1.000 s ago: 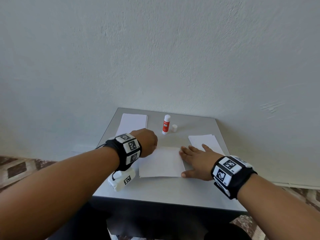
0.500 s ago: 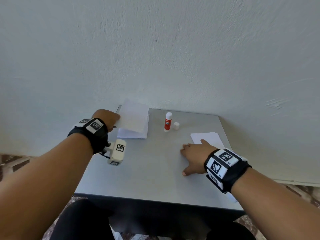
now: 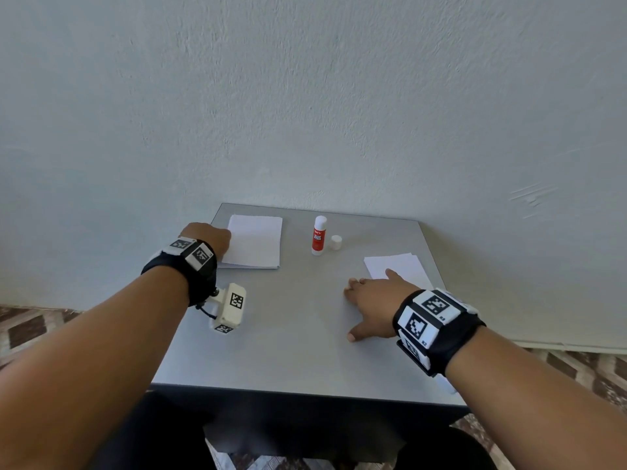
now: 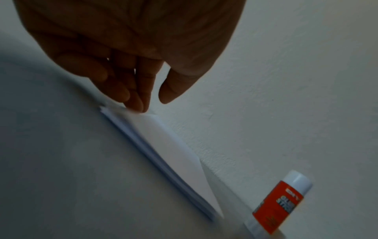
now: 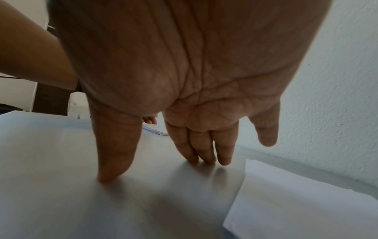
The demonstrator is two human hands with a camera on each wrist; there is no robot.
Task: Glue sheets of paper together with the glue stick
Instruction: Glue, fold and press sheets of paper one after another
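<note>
A stack of white sheets [image 3: 253,240] lies at the table's far left. My left hand [image 3: 206,236] is at its left edge; in the left wrist view the straight fingers [image 4: 136,103] touch the stack's corner [image 4: 167,155], thumb apart, nothing pinched. The red and white glue stick [image 3: 318,236] [image 4: 280,203] stands uncapped at the far middle, its white cap [image 3: 336,242] beside it. A second paper stack [image 3: 395,268] [image 5: 290,203] lies at the right. My right hand [image 3: 368,300] [image 5: 184,161] rests flat on the bare tabletop, just left of that stack.
The grey table [image 3: 288,340] stands against a white wall [image 3: 339,113]. A white tagged camera block [image 3: 229,310] hangs under my left wrist. Patterned floor shows on both sides of the table.
The sheet that lay in the middle under both hands was carried by my left hand to the far-left stack and now lies on it. My right hand stayed on the table.
</note>
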